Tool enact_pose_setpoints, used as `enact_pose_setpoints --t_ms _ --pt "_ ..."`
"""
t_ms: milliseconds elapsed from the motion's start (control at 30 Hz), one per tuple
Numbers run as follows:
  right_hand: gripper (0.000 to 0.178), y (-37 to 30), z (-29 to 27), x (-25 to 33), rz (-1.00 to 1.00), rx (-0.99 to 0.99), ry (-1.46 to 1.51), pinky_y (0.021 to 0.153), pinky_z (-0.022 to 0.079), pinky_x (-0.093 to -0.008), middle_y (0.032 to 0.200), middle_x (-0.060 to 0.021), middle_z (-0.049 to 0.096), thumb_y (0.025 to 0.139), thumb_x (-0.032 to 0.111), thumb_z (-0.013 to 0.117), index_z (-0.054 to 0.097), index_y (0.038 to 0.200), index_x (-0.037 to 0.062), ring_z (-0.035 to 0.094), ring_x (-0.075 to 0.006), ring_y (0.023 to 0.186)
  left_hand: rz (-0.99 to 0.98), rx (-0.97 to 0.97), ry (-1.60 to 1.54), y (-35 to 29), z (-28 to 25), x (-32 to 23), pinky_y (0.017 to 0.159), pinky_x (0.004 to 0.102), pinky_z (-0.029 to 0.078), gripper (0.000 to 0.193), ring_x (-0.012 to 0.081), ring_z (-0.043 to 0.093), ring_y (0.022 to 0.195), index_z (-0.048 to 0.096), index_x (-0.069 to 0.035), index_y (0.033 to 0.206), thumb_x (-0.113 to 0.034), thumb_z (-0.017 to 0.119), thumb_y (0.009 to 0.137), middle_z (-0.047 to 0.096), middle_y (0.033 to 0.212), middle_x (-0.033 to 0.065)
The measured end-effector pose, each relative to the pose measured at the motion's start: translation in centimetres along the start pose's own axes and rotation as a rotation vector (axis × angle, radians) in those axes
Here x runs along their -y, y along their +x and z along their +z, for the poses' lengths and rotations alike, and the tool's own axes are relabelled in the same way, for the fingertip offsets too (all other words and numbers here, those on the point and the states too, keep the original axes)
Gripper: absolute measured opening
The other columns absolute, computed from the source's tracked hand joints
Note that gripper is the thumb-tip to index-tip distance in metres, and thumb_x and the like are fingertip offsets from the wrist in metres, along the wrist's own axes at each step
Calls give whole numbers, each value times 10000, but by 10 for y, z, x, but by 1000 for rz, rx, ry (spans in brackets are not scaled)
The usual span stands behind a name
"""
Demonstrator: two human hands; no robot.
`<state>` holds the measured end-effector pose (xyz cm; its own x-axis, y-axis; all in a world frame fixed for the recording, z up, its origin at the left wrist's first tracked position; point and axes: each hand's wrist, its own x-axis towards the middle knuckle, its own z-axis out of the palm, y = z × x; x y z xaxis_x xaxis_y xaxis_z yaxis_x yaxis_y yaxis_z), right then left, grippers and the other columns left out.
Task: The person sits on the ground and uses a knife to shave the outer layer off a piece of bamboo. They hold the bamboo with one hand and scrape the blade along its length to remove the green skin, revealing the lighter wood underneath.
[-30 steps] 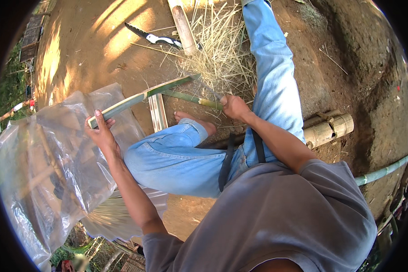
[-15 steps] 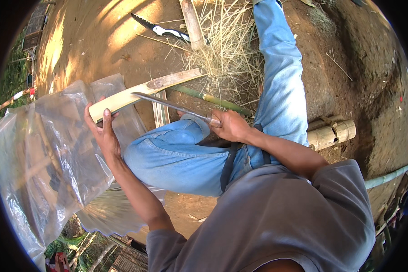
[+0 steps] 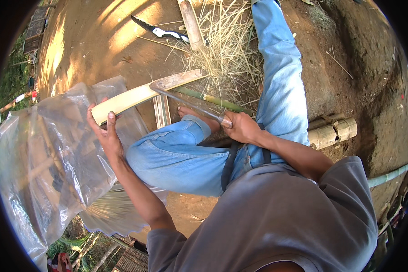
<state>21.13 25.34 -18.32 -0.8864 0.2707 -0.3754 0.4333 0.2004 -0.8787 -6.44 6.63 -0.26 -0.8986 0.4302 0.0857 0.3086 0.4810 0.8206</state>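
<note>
My left hand (image 3: 109, 136) grips the left end of a split bamboo piece (image 3: 136, 95), thumb on top and fingers behind it. The bamboo slants up to the right. Its left part is pale and shaved, while its right part keeps a greyish-brown surface. In my right hand (image 3: 244, 128) is the wooden handle of a long knife (image 3: 190, 106), fingers wrapped round it. The blade points up and left, its tip lying at the bamboo where the pale part meets the brown. My bent left leg is beneath the blade.
Thin bamboo shavings (image 3: 226, 50) lie piled ahead, with another split bamboo piece (image 3: 191, 25) and a folding saw (image 3: 163, 33) beside them. A green bamboo stick (image 3: 213, 99) crosses the ground. Clear plastic sheeting (image 3: 41, 154) spreads at left; a bamboo section (image 3: 333, 133) lies right.
My right hand has drawn the knife to the right and slightly down, so its tip has slid along the bamboo to the brown part. My left hand has shifted only slightly.
</note>
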Motion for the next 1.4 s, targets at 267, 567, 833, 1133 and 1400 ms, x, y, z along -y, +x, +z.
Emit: enact_pose_setpoints --t_ms 267,567,833,1133,1400 --pt "199 11 -12 -15 142 -30 6 730 514 -482 847 -262 665 798 146 632 623 945 13 658 -442 813 83 -4 -68 -1 -1 0 995 424 499 721 280 532 1244 326 -73 1450 -329 718 902 527 1388 189" --pt "170 29 -5 -2 60 -15 -33 705 513 -500 794 -257 658 824 153 627 610 920 14 651 -454 781 72 148 92 -9 0 -5 1079 372 388 687 233 470 1291 358 -97 1424 -69 743 856 515 1413 168" --pt "217 45 -6 -22 162 -47 -105 709 517 -507 791 -268 657 841 197 628 617 938 3 648 -464 763 24 122 43 -11 4 -6 1090 368 369 679 229 457 1301 353 -106 1434 -91 731 871 511 1422 136" --pt "211 58 -12 -20 72 4 -123 744 530 -512 794 -266 666 815 145 641 620 969 1 660 -454 780 -8 74 79 -1 0 -1 1063 356 396 678 223 467 1275 347 -99 1448 -80 720 882 503 1413 127" --pt "204 59 -11 -39 104 -19 -166 725 526 -520 788 -272 661 789 110 654 603 960 11 660 -458 783 -23 37 145 0 6 -3 1015 332 414 693 209 473 1233 342 -95 1465 -83 724 888 498 1362 109"
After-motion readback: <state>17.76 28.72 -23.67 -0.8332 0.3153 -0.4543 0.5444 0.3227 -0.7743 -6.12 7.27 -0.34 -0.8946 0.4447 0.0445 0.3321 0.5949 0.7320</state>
